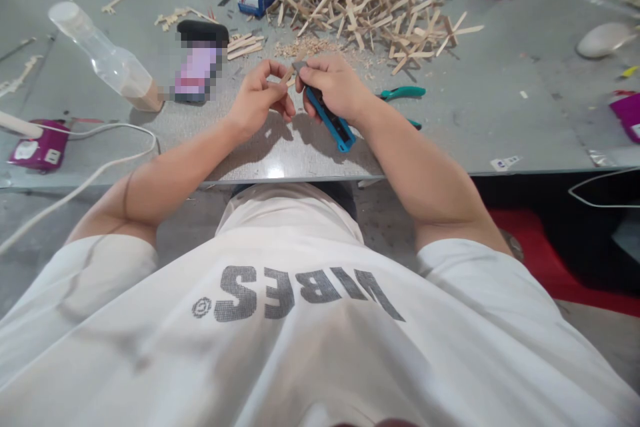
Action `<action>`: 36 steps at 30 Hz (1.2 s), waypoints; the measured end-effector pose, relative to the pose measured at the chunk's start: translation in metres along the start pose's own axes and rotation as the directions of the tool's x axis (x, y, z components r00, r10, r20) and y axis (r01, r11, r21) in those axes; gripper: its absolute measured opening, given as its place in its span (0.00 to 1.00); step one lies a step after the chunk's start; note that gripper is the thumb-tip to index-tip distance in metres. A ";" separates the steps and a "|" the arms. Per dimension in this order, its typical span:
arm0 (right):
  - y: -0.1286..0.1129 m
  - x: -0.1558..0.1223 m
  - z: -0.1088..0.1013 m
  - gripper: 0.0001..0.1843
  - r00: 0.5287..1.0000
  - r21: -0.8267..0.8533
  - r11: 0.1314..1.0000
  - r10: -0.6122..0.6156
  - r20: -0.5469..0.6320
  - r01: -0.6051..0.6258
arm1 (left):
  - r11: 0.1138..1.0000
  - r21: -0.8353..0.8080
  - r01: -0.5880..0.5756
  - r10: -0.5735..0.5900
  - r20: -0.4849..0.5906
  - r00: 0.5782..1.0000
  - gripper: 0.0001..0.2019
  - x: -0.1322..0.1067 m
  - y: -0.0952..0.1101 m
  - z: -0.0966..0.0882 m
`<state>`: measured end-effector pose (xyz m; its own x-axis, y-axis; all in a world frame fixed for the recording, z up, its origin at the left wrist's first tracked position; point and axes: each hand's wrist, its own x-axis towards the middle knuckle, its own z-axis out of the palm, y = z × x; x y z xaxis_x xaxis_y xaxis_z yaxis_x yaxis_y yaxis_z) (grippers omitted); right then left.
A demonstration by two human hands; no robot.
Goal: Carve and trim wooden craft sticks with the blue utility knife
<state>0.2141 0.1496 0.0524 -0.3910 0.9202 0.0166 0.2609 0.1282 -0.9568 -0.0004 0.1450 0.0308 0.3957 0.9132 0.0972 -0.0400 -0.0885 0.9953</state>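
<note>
Slim, flat pale-wood stick (287, 75), 12 o'clock, over glossy grey counter (475, 127). Left hand (257, 97), nearly closed, pinches it; right hand (340, 83) wraps blue-and-black utility knife (343, 139). Short, shallow strokes away from left hand seem safest. Crumbly tan shavings (306, 47) beyond; spiky wooden heap (360, 10), 1 o'clock.

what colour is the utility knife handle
The utility knife handle is blue and black, head view.

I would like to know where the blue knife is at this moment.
In the head view, the blue knife is in the right hand, upper middle of the picture; the left hand is beside it, and green handles lie farther right.
</note>
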 end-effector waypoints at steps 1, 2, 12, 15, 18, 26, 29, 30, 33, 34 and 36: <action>-0.001 -0.001 -0.001 0.18 1.000 -0.003 1.000 -0.005 0.000 0.005 | 1.000 0.004 0.001 -0.001 -0.001 1.000 0.12 0.000 0.000 0.000; -0.002 -0.001 -0.001 0.18 1.000 -0.005 1.000 -0.007 0.007 0.007 | 1.000 0.010 0.005 -0.005 -0.008 1.000 0.12 -0.001 0.001 0.000; 0.000 -0.002 0.003 0.18 0.992 -0.001 1.000 0.011 0.126 -0.011 | 0.999 0.038 0.014 -0.012 -0.062 0.998 0.09 0.001 0.002 0.004; 0.002 -0.001 0.005 0.18 0.995 -0.017 1.000 0.012 0.102 -0.010 | 0.998 0.049 0.031 -0.027 -0.075 0.997 0.10 0.002 0.001 0.004; 0.002 -0.001 0.007 0.19 0.997 -0.040 0.999 0.015 0.082 -0.011 | 0.996 0.080 0.037 -0.030 -0.080 0.996 0.12 0.002 -0.002 0.004; -0.003 -0.006 0.011 0.20 0.999 -0.059 0.998 -0.021 0.036 0.023 | 0.987 0.143 0.076 -0.061 -0.108 0.992 0.18 -0.001 0.002 0.004; -0.004 -0.008 0.010 0.16 0.999 -0.064 0.997 -0.042 -0.007 0.042 | 0.987 0.134 0.089 -0.073 -0.115 0.991 0.19 0.002 0.000 0.002; -0.004 -0.008 0.009 0.15 0.999 -0.063 0.997 -0.049 -0.019 0.048 | 0.987 0.126 0.097 -0.083 -0.111 0.990 0.19 0.003 -0.001 0.001; -0.002 -0.006 0.007 0.15 0.996 -0.071 0.995 -0.073 -0.054 0.069 | 0.992 0.044 0.120 -0.116 -0.101 0.988 0.21 0.006 -0.002 -0.003; -0.001 -0.005 0.006 0.17 0.994 -0.077 0.994 -0.082 -0.070 0.077 | 0.992 0.000 0.126 -0.125 -0.098 0.987 0.21 0.007 -0.001 -0.004; 0.000 -0.005 0.007 0.19 0.991 -0.090 0.992 -0.099 -0.092 0.091 | 0.987 -0.094 0.132 -0.141 -0.099 0.985 0.19 0.007 0.002 -0.006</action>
<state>0.2101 0.1427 0.0507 -0.3324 0.9330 0.1378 0.3027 0.2439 -0.9213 -0.0036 0.1537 0.0331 0.3046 0.9514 -0.0448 -0.0735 0.0704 0.9948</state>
